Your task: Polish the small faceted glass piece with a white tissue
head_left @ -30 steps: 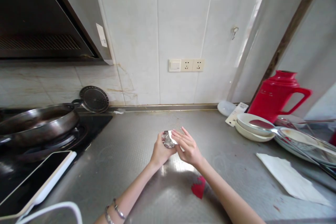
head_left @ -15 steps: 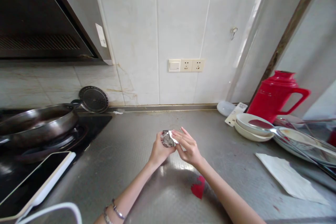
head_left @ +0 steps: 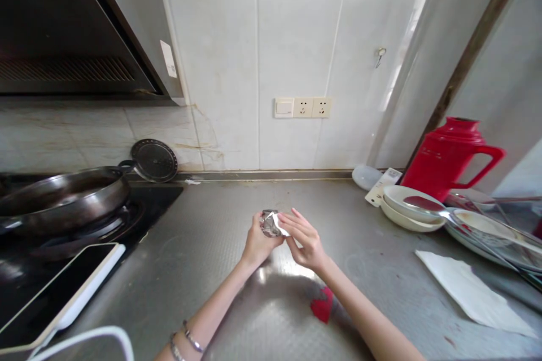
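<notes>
Two bare hands meet over the middle of the steel counter (head_left: 169,242), and between them is a small shiny object (head_left: 267,223), too small to tell just what it is. The left hand (head_left: 259,245) is wrapped around it, gripping it from the 7 to 9 o'clock side; two bracelets (head_left: 192,337) circle that forearm. The right hand (head_left: 307,241) comes in from 4 o'clock, its fingers laid almost straight over a scrap of white paper (head_left: 280,225) at the object's 3 o'clock edge. I cannot tell whether thumb and fingers pinch that paper or just lie against it. It is also unclear whether the object touches the counter.

Taking the object as the centre of the clock, a red scrap (head_left: 322,306) lies between 4 and 5, beside the right forearm. At 9 a metal pan (head_left: 93,206) sits on the black stove (head_left: 167,194), and toward 8 is a phone (head_left: 59,287) with a white cord (head_left: 97,330) near it. The wall socket (head_left: 302,108) is just before 1. A red jug (head_left: 444,161) leans between 2 and 3, behind stacked bowls (head_left: 410,224) at 3. A white napkin (head_left: 470,290) lies between 3 and 4.
</notes>
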The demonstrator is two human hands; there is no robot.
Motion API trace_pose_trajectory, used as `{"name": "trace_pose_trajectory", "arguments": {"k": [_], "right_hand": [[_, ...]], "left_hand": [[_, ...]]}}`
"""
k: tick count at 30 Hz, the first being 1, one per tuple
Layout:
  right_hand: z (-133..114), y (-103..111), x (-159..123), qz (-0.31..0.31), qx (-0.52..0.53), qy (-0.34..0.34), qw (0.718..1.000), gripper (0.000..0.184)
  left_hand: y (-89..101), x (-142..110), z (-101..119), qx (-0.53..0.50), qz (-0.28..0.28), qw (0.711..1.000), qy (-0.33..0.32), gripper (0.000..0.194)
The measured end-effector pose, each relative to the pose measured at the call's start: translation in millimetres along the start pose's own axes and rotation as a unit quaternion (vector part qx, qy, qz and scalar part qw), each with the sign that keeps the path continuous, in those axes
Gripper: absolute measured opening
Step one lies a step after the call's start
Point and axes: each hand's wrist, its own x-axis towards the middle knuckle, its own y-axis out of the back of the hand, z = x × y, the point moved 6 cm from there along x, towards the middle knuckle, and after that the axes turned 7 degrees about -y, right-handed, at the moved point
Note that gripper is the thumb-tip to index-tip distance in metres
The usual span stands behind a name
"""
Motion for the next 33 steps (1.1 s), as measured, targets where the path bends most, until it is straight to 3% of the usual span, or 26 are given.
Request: {"name": "trace_pose_trajectory", "arguments": {"k": [5,8,13,17,20,25,29,31,33], "right_hand": [[-10,-6,-3,-0.039,0.018,0.033,0.999,0.051],[-8,-7,-2,-0.031,0.032,0.002,0.999,0.047],[15,-3,2,0.026,0.088,-0.142,0.986,0.033],[37,-5,-2,0.038,0.140,-0.292,0.945,0.027],[45,-10,-3,0.011,0.201,-0.361,0.911,0.031],[40,-21,0,-0.062,0.331,-0.360,0.870,0.038],[38,-28,0,-0.062,0.369,-0.361,0.854,0.046],[40,-28,-1,-0.050,0.360,-0.377,0.852,0.046],[42,-27,-1,-0.044,0.355,-0.396,0.846,0.045]], "left_hand": [[2.6,0,4,0.038,-0.007,0.999,-0.027,0.058],[-3.0,-3,3,0.028,-0.022,0.999,-0.024,0.059],[-13.9,-8,-9,-0.016,-0.041,0.998,0.036,0.059],[-12.5,-7,-4,-0.002,-0.049,0.999,0.005,0.063],[-12.6,-7,3,-0.010,-0.062,0.998,0.002,0.063],[-14.2,-6,12,-0.035,-0.065,0.997,-0.017,0.063],[-10.3,-5,3,0.009,-0.050,0.999,-0.006,0.062],[-8.6,-4,-2,0.007,-0.054,0.998,-0.001,0.073],[-9.0,-4,-3,-0.003,-0.085,0.996,-0.005,0.097]]}}
